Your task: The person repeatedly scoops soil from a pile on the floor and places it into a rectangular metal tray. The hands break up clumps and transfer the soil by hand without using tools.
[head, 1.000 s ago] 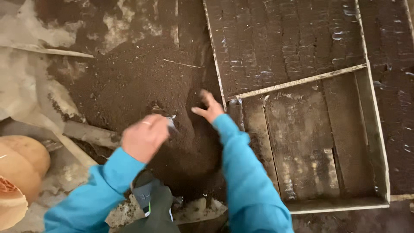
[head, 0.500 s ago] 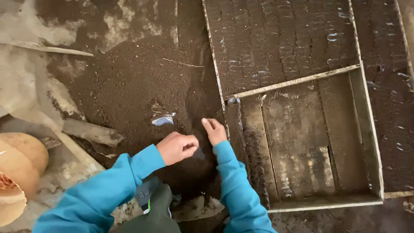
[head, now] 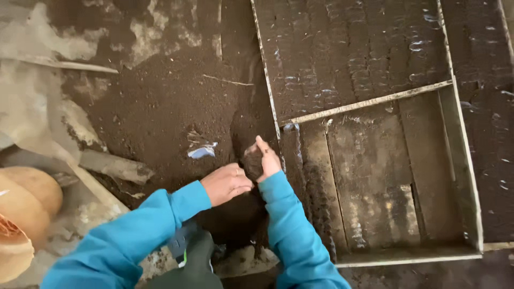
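Dark soil (head: 160, 107): loose, damp heap spread over the ground, filling the upper left and centre of the view; a clump of it sits between the two hands, just left of the frame's near corner.

Right hand (head: 265, 159): cupped and partly open, palm turned inward, fingers up, holding the clump against its palm; blue sleeve below it.

Left hand (head: 227, 183): fingers curled loosely inward, knuckles up, pressed to the soil and touching the clump from the left; a ring on one finger; whether it grips anything I cannot tell.

Wooden frame (head: 369, 101): pale thin slats forming a rectangle with one crossbar, lying to the right of the hands; its left rail stands just beside the right hand. Upper compartment packed level with soil; lower compartment shows bare, stained boards.

Pale scrap (head: 202, 152): small bluish-white piece lying on the soil, near the left hand, apart from it.

Grey sheeting (head: 32, 112): crumpled, soil-dusted, along the left edge.

Rounded tan objects (head: 24, 206): lower left corner, well apart from the hands.
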